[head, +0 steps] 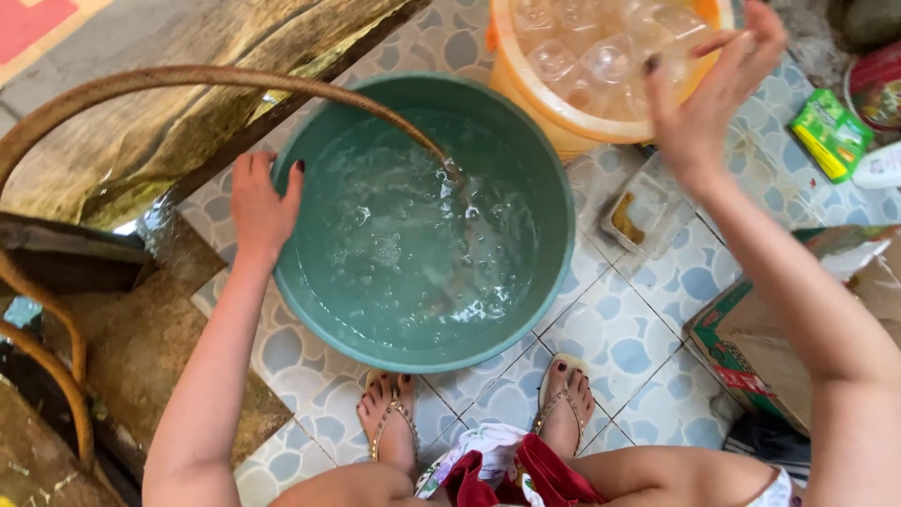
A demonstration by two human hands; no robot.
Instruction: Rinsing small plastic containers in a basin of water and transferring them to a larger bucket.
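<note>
One green basin [554, 272] sat on the tiled floor [648, 319], straight ahead of the person's two sandalled feet [394, 422], and it was nearly full of water. One brown hose [188, 80] fed it. The hose arched in from the left edge and ran rightward and down, its long axis slanting across the basin's upper left rim, with the end pointing down into the water near the basin's middle, where the surface was churned and bubbling.

The left hand [261, 208] lay on the basin's left rim, fingers close together and pointing up the picture, the thumb hooked at the inner edge; its grip was a light rest on the rim rather than a clamp.

The right hand [706, 89] was raised over the near edge of one orange bucket [526, 89], which stood just beyond the basin, touching or almost touching it, and held clear plastic cups. Its fingers were spread wide apart and held nothing; whether they touched the bucket's rim could not be told.

Right of the basin one small clear tray [643, 214] lay on the tiles. Further right were one green packet [831, 133] and one cardboard box [798, 329] by the person's right arm. A wet wooden plank [188, 141] ran behind the hose at upper left.
</note>
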